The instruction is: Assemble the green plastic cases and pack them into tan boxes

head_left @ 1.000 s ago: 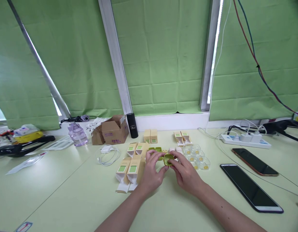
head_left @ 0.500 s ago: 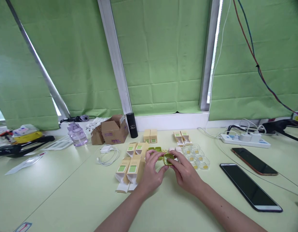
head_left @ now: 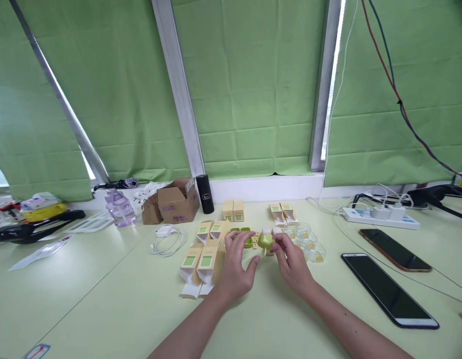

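Observation:
Between the thumb and fingers of my right hand (head_left: 294, 263) is a small green square case with rounded corners (head_left: 265, 242), held above the table with its smooth outer side showing. My left hand (head_left: 235, 264) is empty; its thumb and fingers are spread apart, just left of the case. Behind the left fingertips lie more green cases (head_left: 248, 243), partly hidden. Small yellow pieces (head_left: 255, 239) sit beside them. Pale pink pieces (head_left: 276, 230) lie behind the held case. Clear cups with yellow centres (head_left: 316, 252) are grouped beyond my right hand.
Cream boxes with green windows and open flaps (head_left: 206, 262) stand by my left hand. Farther back are more boxes (head_left: 233, 210), a carton (head_left: 178, 202), a black cylinder (head_left: 204, 194) and a purple bottle (head_left: 119, 208). Phones (head_left: 390, 289) and a power strip (head_left: 380, 215) lie right.
My left hand has let go of the green case. My right hand has turned it from its hollow side to its outer side and moved it slightly right.

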`<state>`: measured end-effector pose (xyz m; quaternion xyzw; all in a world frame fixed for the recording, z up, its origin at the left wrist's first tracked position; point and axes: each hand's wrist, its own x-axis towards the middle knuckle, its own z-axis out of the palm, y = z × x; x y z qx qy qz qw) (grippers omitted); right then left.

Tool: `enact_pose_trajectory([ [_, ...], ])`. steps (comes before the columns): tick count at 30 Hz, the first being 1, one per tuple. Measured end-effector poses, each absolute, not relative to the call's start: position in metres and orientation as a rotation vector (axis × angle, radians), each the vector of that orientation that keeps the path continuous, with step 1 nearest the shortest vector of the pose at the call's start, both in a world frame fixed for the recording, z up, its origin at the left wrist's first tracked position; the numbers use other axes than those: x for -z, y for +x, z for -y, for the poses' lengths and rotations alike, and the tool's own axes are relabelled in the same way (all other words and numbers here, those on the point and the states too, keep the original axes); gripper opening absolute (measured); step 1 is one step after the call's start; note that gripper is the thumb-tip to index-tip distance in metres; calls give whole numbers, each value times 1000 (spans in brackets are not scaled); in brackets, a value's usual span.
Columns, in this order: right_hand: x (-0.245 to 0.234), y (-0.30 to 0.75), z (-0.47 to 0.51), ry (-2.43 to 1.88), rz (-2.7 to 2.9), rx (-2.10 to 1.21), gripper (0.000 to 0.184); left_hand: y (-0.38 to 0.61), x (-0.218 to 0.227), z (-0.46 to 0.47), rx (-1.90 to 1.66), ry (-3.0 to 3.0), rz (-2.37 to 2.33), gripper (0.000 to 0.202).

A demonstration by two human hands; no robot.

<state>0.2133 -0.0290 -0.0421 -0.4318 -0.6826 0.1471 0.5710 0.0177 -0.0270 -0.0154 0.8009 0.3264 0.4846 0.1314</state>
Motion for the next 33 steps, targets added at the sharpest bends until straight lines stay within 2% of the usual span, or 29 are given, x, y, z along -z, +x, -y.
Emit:
enact_pose_trajectory([
  [4, 42, 210, 32, -1049, 1596, -343, 28, 19, 18, 28, -1342, 2444, -955, 60],
  [8, 41, 209, 33, -1059, 1596, -371, 30, 19, 19, 28, -1283, 2466, -984, 61],
  [20, 39, 209, 36, -1031, 1670, -447, 30, 21, 19, 27, -1311, 2451, -968, 48],
  [25, 34, 216, 36, -1090, 1620, -292, 30, 23, 14, 26, -1370, 2208, -1014, 46],
  [33, 42, 232, 21, -1183, 1711, 197, 12, 23, 12, 19, -1395, 1823, -1044, 45],
])
